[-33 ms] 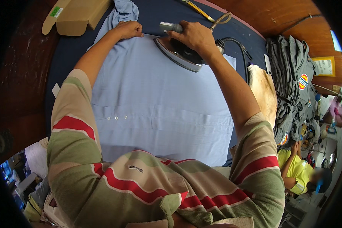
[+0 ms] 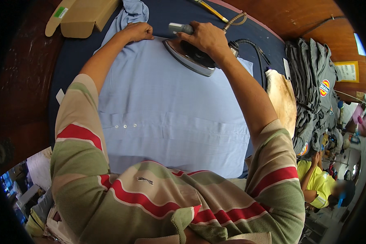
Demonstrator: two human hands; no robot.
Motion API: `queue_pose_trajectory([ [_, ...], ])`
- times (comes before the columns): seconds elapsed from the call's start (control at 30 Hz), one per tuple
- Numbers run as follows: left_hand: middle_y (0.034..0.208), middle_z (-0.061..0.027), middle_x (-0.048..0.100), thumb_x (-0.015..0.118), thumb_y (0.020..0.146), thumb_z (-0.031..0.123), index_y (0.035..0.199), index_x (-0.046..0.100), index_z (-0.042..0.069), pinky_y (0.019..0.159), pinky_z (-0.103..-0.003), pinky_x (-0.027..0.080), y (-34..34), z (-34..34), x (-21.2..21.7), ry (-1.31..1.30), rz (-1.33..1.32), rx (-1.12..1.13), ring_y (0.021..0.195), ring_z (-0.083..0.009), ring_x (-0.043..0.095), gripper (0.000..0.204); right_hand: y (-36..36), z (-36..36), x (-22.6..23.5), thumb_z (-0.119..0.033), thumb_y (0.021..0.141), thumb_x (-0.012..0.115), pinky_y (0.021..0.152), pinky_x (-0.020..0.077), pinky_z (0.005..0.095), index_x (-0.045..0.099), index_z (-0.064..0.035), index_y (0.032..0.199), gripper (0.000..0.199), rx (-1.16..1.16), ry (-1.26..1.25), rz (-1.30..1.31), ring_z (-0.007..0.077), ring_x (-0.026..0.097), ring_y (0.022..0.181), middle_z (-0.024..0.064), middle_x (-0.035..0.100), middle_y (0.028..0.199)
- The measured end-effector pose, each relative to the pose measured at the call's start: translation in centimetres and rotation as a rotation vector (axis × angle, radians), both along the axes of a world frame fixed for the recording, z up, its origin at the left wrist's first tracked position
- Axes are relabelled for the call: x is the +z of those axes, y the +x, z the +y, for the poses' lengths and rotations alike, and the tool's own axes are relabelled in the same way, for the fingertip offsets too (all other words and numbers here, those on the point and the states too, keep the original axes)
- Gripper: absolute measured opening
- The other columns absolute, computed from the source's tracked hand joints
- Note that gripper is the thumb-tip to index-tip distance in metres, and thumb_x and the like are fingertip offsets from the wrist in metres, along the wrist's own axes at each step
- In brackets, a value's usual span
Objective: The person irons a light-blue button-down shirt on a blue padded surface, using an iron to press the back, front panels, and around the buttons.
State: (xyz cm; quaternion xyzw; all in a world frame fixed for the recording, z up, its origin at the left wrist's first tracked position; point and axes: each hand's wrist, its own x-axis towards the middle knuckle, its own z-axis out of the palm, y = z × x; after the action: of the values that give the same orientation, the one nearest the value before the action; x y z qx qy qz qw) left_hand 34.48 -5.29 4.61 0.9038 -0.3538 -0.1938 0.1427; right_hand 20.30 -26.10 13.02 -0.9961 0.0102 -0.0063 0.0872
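A light blue shirt (image 2: 171, 110) lies spread flat on a dark blue padded table (image 2: 69, 77). My left hand (image 2: 138, 31) rests curled on the shirt's far edge and pinches the fabric there. My right hand (image 2: 205, 38) grips the handle of a metal-soled iron (image 2: 189, 57), which sits on the far part of the shirt, just right of my left hand. The iron's black cord (image 2: 254, 49) runs off to the right. A row of small white buttons (image 2: 124, 126) shows on the near left of the shirt.
A cardboard box (image 2: 83, 16) sits at the far left corner of the table. A beige cloth (image 2: 282, 97) hangs at the right edge, beside a stack of grey garments (image 2: 313, 81). Another person in a yellow-green top (image 2: 317, 179) is at the lower right.
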Motion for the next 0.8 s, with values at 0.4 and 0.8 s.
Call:
queue_pose_trajectory([
  [0.4,0.09,-0.0041,0.066,0.058,0.084,0.028,0.098,0.064,0.012,0.076,-0.032,0.043,0.3,2.0,-0.3,-0.05,-0.005,0.053,0.084,-0.0168,0.06,0.022,3.3,3.2,-1.0,-0.064,0.077,0.052,0.066,0.0529,0.0398,0.065,-0.0095,0.1,0.061,0.074,-0.007,-0.074,0.03,0.066,0.074,0.0133,0.067,0.079],
  [0.8,0.091,-0.0013,0.066,0.056,0.08,0.042,0.094,0.066,0.017,0.087,-0.048,0.029,0.2,1.0,-2.5,-0.032,-0.029,0.022,0.096,-0.0198,0.059,0.029,-4.6,3.3,0.5,-0.059,0.074,0.057,0.061,0.0498,0.0434,0.063,-0.0066,0.087,0.055,0.324,0.044,0.078,0.0327,0.063,0.069,0.0156,0.064,0.072],
])
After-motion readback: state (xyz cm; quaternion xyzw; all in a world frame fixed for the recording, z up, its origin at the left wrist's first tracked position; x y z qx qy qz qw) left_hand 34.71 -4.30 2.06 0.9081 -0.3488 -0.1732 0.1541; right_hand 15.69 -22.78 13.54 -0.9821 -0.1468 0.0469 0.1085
